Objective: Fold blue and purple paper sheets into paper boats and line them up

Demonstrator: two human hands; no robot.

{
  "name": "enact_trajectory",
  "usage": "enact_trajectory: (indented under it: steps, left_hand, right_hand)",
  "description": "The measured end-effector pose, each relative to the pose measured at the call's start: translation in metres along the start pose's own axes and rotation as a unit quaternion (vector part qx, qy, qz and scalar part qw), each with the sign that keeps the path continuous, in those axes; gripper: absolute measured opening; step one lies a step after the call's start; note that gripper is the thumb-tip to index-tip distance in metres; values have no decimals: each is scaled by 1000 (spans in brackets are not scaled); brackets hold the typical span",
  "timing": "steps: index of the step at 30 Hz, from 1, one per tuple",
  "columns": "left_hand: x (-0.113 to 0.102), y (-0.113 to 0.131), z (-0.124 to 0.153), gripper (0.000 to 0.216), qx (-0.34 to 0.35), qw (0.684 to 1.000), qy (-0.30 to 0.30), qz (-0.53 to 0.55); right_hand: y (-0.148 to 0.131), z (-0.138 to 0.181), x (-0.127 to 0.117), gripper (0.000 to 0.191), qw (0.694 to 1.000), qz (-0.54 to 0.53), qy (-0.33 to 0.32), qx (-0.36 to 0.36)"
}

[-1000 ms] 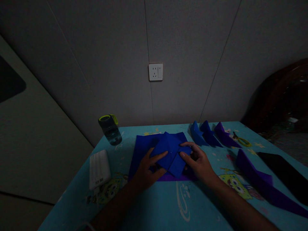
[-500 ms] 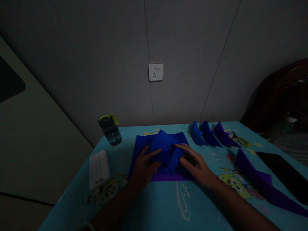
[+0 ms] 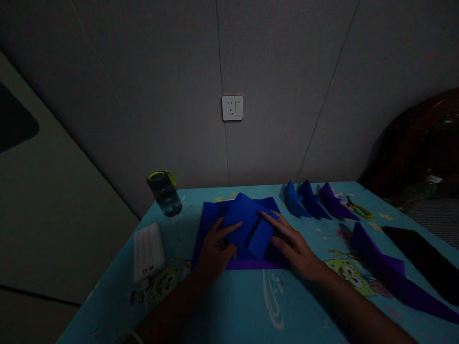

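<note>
The folded blue paper (image 3: 247, 224) is located over the middle of the worktop (image 3: 304, 310), set toward the far edge, with its peak pointing to that edge. A narrow rectangular flap (image 3: 261, 239) forms its right side; the long axis of the flap runs obliquely, from far right to near left. The paper lies to the right of the left hand (image 3: 217, 248) and to the left of the right hand (image 3: 292, 246). Both hands are in contact with it; the right hand is the nearer to the flap. The left hand holds the left side, forefinger laid across the upper face and thumb at the near-left border. The right hand holds the right side in a narrow grip, fingers on the flap and thumb at its outer border; contact beneath is hidden. Below the work lies a blue sheet (image 3: 210, 220), with a purple strip (image 3: 251, 264) showing along its near side. Toward the far right corner stand a light blue boat (image 3: 294, 201), a dark blue boat (image 3: 312, 200) and a purple boat (image 3: 337, 203). A larger purple boat (image 3: 390, 272) lies near the right edge. A water bottle (image 3: 167, 198) and a white power bank (image 3: 148, 252) occupy the left edge.
</note>
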State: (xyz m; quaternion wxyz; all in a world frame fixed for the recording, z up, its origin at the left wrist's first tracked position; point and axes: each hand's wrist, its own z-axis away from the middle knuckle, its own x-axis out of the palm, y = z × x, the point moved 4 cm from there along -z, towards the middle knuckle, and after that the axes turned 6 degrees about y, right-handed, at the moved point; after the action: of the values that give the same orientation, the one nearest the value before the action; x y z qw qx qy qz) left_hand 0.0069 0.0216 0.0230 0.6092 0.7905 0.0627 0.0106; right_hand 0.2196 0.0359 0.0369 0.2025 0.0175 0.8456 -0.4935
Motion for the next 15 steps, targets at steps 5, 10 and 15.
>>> enact_trajectory:
  steps: [5, 10, 15]
  left_hand:
    - [-1, 0, 0, 41, -22, 1000, 3, 13]
    - [3, -3, 2, 40, -16, 999, -23, 27]
    - [2, -6, 2, 41, -27, 999, -26, 30]
  right_hand:
    - [5, -4, -3, 33, 999, -41, 27, 1]
    - [12, -3, -4, 36, 1000, -10, 4, -14]
    - [10, -4, -4, 47, 999, 9, -25, -39]
